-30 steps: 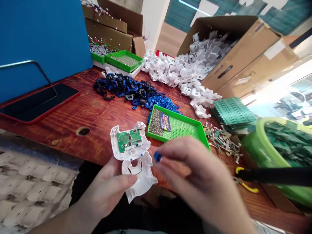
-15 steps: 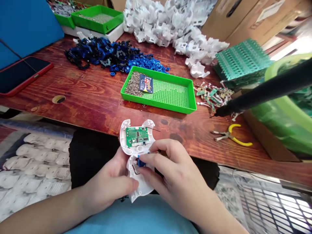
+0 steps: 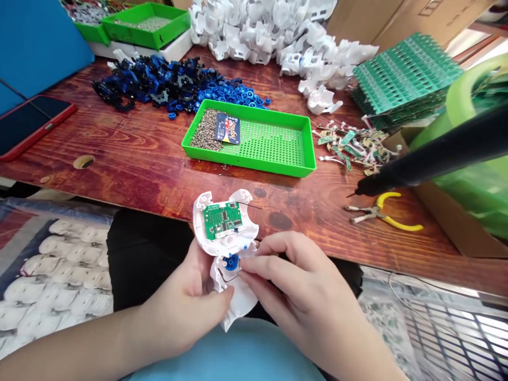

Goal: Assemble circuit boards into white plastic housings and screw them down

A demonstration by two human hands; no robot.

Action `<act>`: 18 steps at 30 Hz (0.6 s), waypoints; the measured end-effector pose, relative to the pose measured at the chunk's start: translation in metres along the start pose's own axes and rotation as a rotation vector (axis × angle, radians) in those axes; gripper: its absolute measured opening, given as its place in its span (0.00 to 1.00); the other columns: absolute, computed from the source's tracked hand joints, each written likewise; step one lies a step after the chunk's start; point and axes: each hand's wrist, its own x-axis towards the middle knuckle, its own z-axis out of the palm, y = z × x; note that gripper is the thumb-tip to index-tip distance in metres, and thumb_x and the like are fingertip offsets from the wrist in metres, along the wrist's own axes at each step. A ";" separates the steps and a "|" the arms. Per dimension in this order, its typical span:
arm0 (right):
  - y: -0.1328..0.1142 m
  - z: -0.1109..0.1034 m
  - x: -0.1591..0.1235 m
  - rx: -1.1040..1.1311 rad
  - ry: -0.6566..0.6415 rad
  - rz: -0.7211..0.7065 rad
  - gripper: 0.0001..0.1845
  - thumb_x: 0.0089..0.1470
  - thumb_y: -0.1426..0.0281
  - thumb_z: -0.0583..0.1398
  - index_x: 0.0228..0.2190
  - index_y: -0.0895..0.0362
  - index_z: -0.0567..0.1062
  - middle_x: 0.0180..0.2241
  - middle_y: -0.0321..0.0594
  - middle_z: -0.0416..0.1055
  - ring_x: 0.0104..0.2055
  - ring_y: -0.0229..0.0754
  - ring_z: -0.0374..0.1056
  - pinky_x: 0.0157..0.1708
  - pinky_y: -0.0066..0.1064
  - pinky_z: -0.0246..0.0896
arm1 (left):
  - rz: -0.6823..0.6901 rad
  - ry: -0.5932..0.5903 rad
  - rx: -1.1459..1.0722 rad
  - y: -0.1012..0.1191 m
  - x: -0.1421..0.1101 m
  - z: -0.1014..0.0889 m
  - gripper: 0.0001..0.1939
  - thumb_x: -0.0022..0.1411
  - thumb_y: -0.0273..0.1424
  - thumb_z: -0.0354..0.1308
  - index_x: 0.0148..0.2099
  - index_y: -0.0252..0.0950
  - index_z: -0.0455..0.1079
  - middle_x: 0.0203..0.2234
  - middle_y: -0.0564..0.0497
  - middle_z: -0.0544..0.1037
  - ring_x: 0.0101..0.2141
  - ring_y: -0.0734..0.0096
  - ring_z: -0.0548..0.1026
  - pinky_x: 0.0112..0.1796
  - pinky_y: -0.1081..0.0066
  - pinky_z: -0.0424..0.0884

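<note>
My left hand [image 3: 194, 301] is closed round two joined-looking white plastic shell halves, its thumb resting on the lower one. The upper shell half [image 3: 200, 241] carries a green circuit board [image 3: 222, 219] with a thin dark wire sticking out to the right. In the lower shell half [image 3: 240, 301], a round blue button [image 3: 230, 262] lies flat by the upper edge. My right hand [image 3: 291, 283] has thumb and forefinger pinched together at the button's right side, covering part of the shell. Exactly how the fingertips grip the button is partly hidden.
Beyond my hands stands a green tray [image 3: 273, 143] with small screws and a card. Behind it lie blue and black plastic parts [image 3: 170, 84] and white shells [image 3: 257, 37]. Yellow-handled pliers [image 3: 383, 211], a black tool [image 3: 428, 153] and stacked green boards [image 3: 405, 79] are at right.
My right hand has brought the blue button leftward to the lower shell half, where it now lies flat. Its fingertips have shifted slightly right, uncovering more of the button. The view has tilted down.
</note>
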 end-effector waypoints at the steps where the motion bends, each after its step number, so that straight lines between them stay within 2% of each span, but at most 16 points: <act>1: -0.002 0.002 0.001 -0.031 0.014 -0.007 0.05 0.57 0.73 0.59 0.35 0.56 0.76 0.34 0.39 0.69 0.36 0.36 0.64 0.35 0.27 0.62 | 0.006 0.001 0.045 0.000 0.000 0.001 0.37 0.58 0.27 0.62 0.65 0.49 0.49 0.50 0.51 0.74 0.50 0.63 0.72 0.46 0.70 0.71; 4: -0.009 0.006 0.005 -0.093 0.010 -0.007 0.04 0.55 0.73 0.60 0.33 0.57 0.77 0.32 0.39 0.68 0.34 0.39 0.62 0.34 0.31 0.61 | 0.060 -0.001 0.190 0.000 -0.002 0.001 0.37 0.58 0.24 0.60 0.64 0.49 0.49 0.55 0.53 0.70 0.55 0.66 0.68 0.52 0.72 0.67; 8: -0.012 0.011 0.005 -0.140 -0.046 -0.028 0.03 0.54 0.75 0.61 0.32 0.59 0.76 0.32 0.39 0.67 0.34 0.41 0.61 0.35 0.33 0.59 | 0.103 -0.008 0.307 -0.001 -0.004 -0.005 0.37 0.59 0.19 0.56 0.65 0.48 0.47 0.59 0.53 0.65 0.59 0.65 0.62 0.59 0.67 0.59; 12: -0.010 0.013 0.004 -0.172 -0.076 -0.114 0.03 0.54 0.76 0.60 0.32 0.61 0.74 0.32 0.40 0.67 0.35 0.41 0.59 0.36 0.33 0.58 | 0.080 -0.061 0.290 0.001 -0.004 -0.008 0.37 0.60 0.18 0.55 0.65 0.50 0.47 0.60 0.55 0.63 0.60 0.66 0.59 0.60 0.66 0.57; 18: -0.003 0.013 0.002 -0.110 -0.063 -0.183 0.08 0.55 0.75 0.60 0.38 0.61 0.73 0.35 0.40 0.68 0.36 0.39 0.60 0.39 0.31 0.58 | 0.060 -0.082 0.248 0.000 -0.005 -0.011 0.32 0.62 0.25 0.57 0.63 0.52 0.51 0.58 0.54 0.66 0.58 0.65 0.63 0.59 0.65 0.59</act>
